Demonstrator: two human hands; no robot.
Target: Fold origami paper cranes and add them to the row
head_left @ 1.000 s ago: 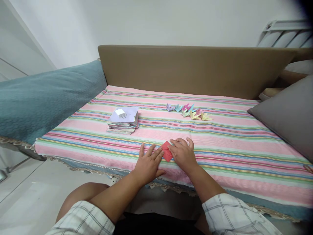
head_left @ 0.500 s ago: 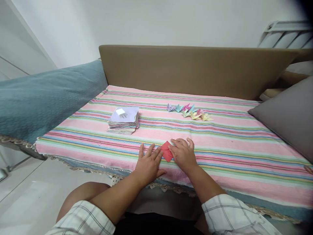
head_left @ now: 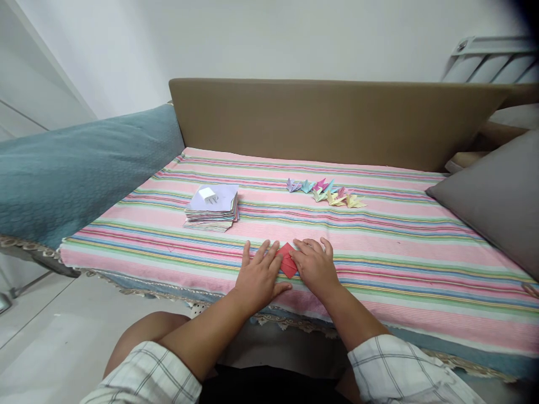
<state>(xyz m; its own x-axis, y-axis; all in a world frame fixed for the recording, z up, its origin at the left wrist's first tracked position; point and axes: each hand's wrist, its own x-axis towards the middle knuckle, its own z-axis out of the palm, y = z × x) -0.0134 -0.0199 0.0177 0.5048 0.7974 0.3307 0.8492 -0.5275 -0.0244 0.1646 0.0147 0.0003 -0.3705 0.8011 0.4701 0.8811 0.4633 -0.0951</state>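
A small piece of red origami paper [head_left: 288, 264], folded into a diamond with crease lines across it, lies flat on the striped cloth [head_left: 168, 269]. My left hand [head_left: 260, 279] rests flat at its left edge, fingers spread, with the fingertips touching the paper. On the opposite side, my right hand [head_left: 315, 265] grips the right edge between thumb and forefinger; its other fingers are raised and curled. The fingers cover both side corners of the paper.
A stack of square paper [head_left: 213, 216] with a white plug adapter [head_left: 208, 194] on top stands at the left. Several folded paper cranes [head_left: 328, 193] lie further back. A grey cushion [head_left: 492, 196] is at the right, and a brown backrest [head_left: 315, 120] runs behind.
My left hand has shifted slightly, its fingertips a little higher and its thumb further right under the paper's lower edge. My right hand stays in place on the paper.
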